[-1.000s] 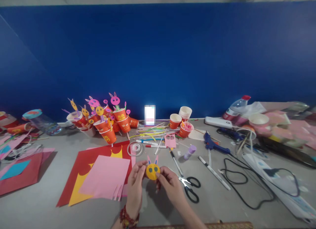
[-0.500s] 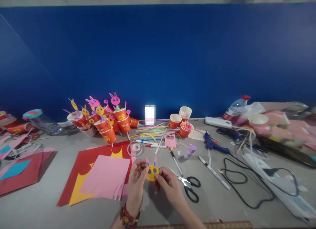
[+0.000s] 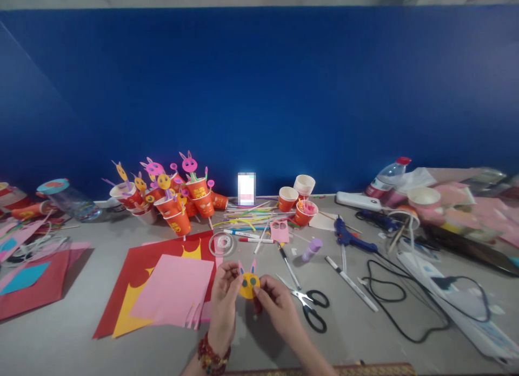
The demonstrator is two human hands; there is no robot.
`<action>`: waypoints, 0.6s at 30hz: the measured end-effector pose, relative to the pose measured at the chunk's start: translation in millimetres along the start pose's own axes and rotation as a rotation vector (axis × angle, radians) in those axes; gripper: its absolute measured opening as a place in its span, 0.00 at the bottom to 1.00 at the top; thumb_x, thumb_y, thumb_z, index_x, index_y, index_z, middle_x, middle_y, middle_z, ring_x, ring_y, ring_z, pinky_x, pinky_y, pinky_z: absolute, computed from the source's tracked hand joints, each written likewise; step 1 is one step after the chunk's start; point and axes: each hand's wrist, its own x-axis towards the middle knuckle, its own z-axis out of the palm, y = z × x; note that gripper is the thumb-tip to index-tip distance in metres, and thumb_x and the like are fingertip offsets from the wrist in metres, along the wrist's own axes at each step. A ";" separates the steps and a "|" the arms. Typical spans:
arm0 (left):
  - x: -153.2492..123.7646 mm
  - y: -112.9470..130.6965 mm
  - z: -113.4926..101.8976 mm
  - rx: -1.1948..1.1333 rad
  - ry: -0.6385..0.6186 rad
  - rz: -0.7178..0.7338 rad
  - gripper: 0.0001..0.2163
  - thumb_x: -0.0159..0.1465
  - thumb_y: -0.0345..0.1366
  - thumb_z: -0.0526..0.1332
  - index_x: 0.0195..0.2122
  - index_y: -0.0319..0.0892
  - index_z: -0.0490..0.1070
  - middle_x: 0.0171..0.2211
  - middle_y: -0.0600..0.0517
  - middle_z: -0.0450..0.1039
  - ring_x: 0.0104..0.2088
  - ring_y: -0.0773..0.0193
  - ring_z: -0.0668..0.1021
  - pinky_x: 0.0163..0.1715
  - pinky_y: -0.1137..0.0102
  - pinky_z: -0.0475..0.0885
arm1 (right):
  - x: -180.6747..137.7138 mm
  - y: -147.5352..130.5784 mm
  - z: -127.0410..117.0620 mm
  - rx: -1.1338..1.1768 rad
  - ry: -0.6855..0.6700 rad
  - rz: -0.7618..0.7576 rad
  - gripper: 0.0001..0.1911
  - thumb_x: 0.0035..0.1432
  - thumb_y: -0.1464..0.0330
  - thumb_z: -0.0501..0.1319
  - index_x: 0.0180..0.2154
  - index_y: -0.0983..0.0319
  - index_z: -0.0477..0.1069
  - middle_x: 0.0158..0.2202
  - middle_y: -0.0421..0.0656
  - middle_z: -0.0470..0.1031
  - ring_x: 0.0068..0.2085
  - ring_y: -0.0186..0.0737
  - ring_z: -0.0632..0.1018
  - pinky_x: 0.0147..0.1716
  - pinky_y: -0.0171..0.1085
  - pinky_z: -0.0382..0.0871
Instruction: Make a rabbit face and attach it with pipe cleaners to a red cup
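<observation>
Evidently light and thin, the yellow rabbit face (image 3: 248,290) is held up just above the tabletop (image 3: 259,346), between the two hands at the near middle. It looks like stiff paper or card, so it would probably crease or bend if pressed hard, and the narrow pink ears (image 3: 253,266) on top seem its weakest part; the round rim at the sides is the better place to take hold. The left hand (image 3: 224,297) is nearly closed, thumb and fingers pinching the face's left edge, while the right hand (image 3: 280,308) has its thumb and curled fingers closed on the lower right edge. Whatever lies behind the face is too hidden to tell. Close beside the right hand, the scissors (image 3: 300,296) lie with their blades toward its knuckles, and they most crowd that side. Beyond them are a black pen (image 3: 290,266), a purple glue stick (image 3: 312,250), a marker (image 3: 352,284) and a blue glue gun (image 3: 352,239), whose dark cord could snag a sleeve. To the left, a pink sheet (image 3: 172,289) rests over a yellow sheet (image 3: 130,314) and a red sheet (image 3: 115,295), its cut strips reaching near the left wrist.
</observation>
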 end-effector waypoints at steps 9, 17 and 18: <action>-2.3 11.3 0.7 -0.130 -0.004 -0.033 0.11 0.57 0.40 0.67 0.39 0.42 0.75 0.38 0.49 0.78 0.41 0.58 0.80 0.44 0.66 0.75 | 1.1 4.0 -9.0 0.059 0.059 0.035 0.23 0.54 0.49 0.66 0.27 0.60 0.65 0.22 0.38 0.73 0.20 0.33 0.71 0.21 0.33 0.66; 1.1 8.7 -4.4 0.078 -0.028 0.045 0.13 0.59 0.45 0.68 0.34 0.42 0.70 0.26 0.55 0.71 0.29 0.67 0.75 0.33 0.73 0.71 | 0.6 4.9 -24.1 0.073 0.123 0.005 0.23 0.53 0.49 0.67 0.27 0.62 0.68 0.22 0.39 0.74 0.21 0.33 0.71 0.21 0.32 0.67; 2.0 8.5 -5.3 0.119 -0.045 0.059 0.14 0.60 0.47 0.67 0.33 0.42 0.68 0.23 0.57 0.68 0.25 0.69 0.72 0.29 0.74 0.69 | -0.2 5.4 -24.4 0.077 0.125 0.010 0.23 0.53 0.49 0.67 0.27 0.62 0.67 0.21 0.39 0.74 0.20 0.33 0.71 0.21 0.32 0.67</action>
